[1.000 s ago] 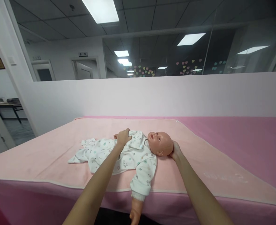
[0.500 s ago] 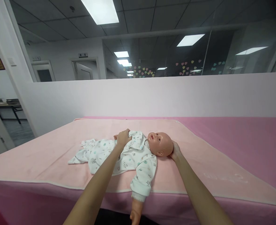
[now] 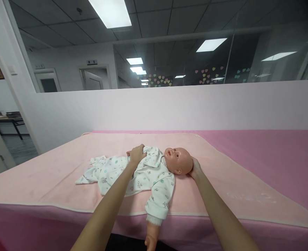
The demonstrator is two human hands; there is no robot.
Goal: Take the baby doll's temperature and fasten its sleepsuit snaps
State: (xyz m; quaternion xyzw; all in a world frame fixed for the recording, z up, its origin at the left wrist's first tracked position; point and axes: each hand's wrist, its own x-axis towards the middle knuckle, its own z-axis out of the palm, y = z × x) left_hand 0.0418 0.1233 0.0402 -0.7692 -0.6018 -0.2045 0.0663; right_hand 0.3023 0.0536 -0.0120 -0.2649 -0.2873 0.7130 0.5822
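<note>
A baby doll (image 3: 178,161) lies on its back across the peach blanket (image 3: 51,150), its head to the right and its legs to the left. It wears a white suit (image 3: 140,179) with small printed figures. My left hand (image 3: 138,153) is closed around the doll's far sleeved arm, and the doll's small hand pokes out just left of it. Behind the doll's head, my right hand (image 3: 195,168) cups the back of it; most of those fingers are hidden. The doll's near arm (image 3: 154,233) hangs over the front edge.
Beneath the blanket is a pink cover (image 3: 287,157) on the raised surface. A low white wall (image 3: 195,106) with glass above it runs along the back. At the far left, a desk (image 3: 8,120) shows beyond the doorway.
</note>
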